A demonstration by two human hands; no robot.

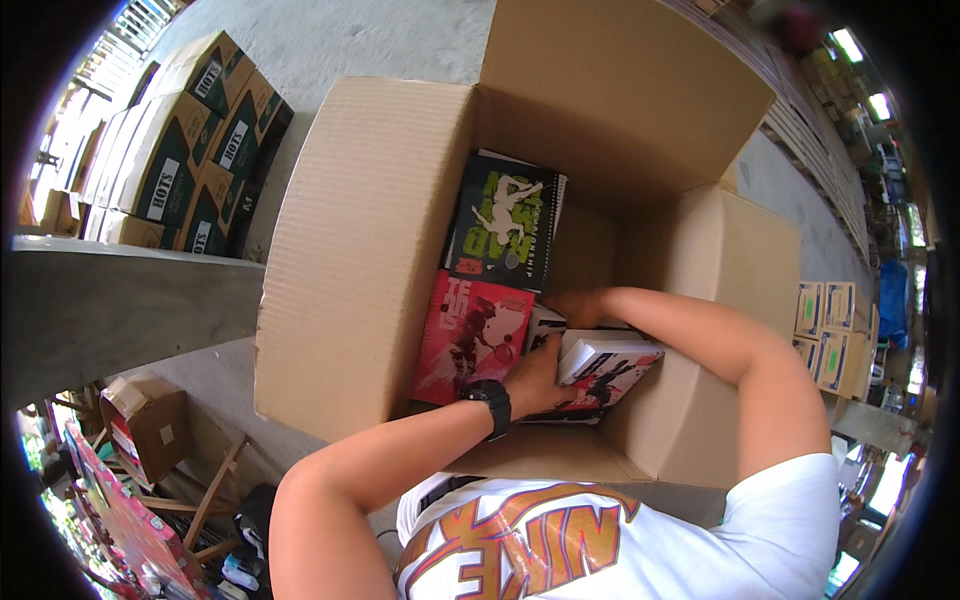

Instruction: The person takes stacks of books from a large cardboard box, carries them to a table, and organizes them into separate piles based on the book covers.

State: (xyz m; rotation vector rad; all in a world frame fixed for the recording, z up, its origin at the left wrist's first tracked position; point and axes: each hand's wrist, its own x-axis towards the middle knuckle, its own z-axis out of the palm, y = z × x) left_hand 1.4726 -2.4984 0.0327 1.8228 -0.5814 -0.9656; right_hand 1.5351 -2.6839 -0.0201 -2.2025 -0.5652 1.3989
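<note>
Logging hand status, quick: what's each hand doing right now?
Left hand: closed on the edge of a tilted notebook stack.
Right hand: inside the cardboard box, its fingers hidden; open or closed cannot be told.

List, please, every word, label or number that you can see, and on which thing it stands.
Wording left out; lettering stands on:
Black notebook: large green letters, small white ones.
Red notebook: large pale letters.
Cartons at left: dark letters on white labels.
White shirt: large gold letters.
Notebooks in the left hand: too unclear to read.
Cartons at right: too small to read.
</note>
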